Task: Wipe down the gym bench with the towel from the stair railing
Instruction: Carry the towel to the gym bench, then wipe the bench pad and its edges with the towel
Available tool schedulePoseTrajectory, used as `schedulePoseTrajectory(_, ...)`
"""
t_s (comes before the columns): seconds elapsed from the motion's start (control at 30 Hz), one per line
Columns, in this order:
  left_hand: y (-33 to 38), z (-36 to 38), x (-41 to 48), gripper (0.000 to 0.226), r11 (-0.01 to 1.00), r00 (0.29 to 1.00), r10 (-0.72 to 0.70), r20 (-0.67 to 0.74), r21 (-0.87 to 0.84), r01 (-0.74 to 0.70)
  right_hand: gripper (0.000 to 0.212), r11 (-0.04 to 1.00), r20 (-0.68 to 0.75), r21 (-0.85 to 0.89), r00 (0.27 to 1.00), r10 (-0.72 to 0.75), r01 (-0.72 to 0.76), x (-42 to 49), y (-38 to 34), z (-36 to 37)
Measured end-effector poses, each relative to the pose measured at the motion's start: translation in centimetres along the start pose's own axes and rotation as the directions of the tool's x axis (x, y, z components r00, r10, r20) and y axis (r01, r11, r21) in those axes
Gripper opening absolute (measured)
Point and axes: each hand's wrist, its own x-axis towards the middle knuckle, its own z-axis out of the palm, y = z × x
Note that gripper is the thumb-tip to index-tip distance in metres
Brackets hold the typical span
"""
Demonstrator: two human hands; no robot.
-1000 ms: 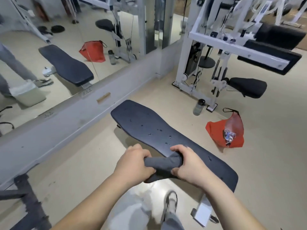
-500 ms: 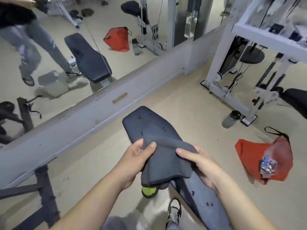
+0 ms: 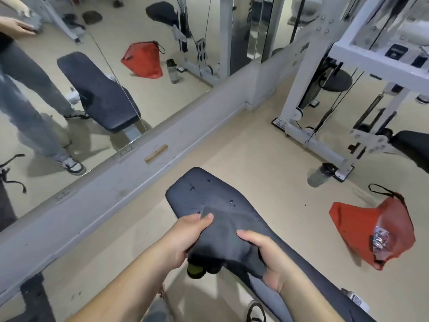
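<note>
Head view: the gym bench [image 3: 209, 194] has a dark, finely ribbed pad with a rounded, wider far end, narrowing toward the person. Droplets sit on its surface. Its long axis runs from lower right to upper left, toward the mirror [image 3: 92, 94]. The towel [image 3: 222, 240], dark grey soft cloth, hangs creased over the pad's middle. The left hand [image 3: 185, 235] pinches its far corner under the thumb; the right hand [image 3: 267, 259] grips its near edge. A label [image 3: 357, 300] on the frame is unreadable.
</note>
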Motion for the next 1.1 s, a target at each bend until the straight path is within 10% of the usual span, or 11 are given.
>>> schedulePoseTrajectory(0.43, -1.3, -18.4, 18.3, 0.005, 0.927, 0.993, 0.101, -0.054, 0.368, -0.074, 0.011, 0.971, -0.628, -0.171, 0.741, -0.238, 0.166, 23.4, 1.6, 9.6)
schedulePoseTrajectory(0.67, -7.2, -20.9, 32.7, 0.041, 0.83, 0.964, 0.231, -0.129, 0.543, -0.126, 0.024, 0.652, -0.488, -0.753, 0.588, -0.645, 0.091, 38.7, 0.2, 3.1)
schedulePoseTrajectory(0.9, -15.6, -23.6, 47.3, 0.047, 0.351, 0.873, 0.484, -0.059, 0.927, -0.132, 0.075, -0.138, -0.041, -0.975, 0.751, -0.66, -0.174, 54.7, 7.4, -2.1)
schedulePoseTrajectory(1.1, -19.0, -24.6, 51.3, 0.023, 0.161, 0.503, 0.862, -0.067, 0.976, -0.146, 0.079, -0.186, 0.067, -0.979, 0.724, -0.687, -0.086, 62.6, 2.3, -0.3)
